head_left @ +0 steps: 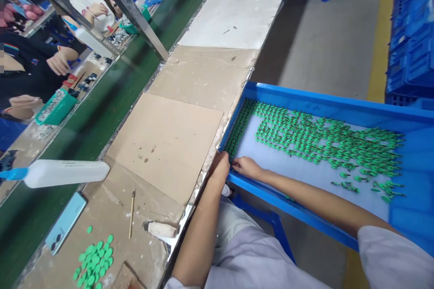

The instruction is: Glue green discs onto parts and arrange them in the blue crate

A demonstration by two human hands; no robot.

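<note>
Two hands are seen in the head view at the near left corner of the blue tray [325, 104]. The left hand [219, 168] is laid on the tray's rim, its fingers curled; whether anything is pinched cannot be told. The right hand [247, 167] is set just inside, fingers together on the dark green row of parts [240, 125], whose line runs away along the tray's left wall. Loose green parts [325, 142] are spread well to the right.

A phone [65, 222], a stick [131, 214] and green caps [93, 262] lie near the surface's [162, 140] front edge; a white bottle [64, 173] hangs over its left edge.
</note>
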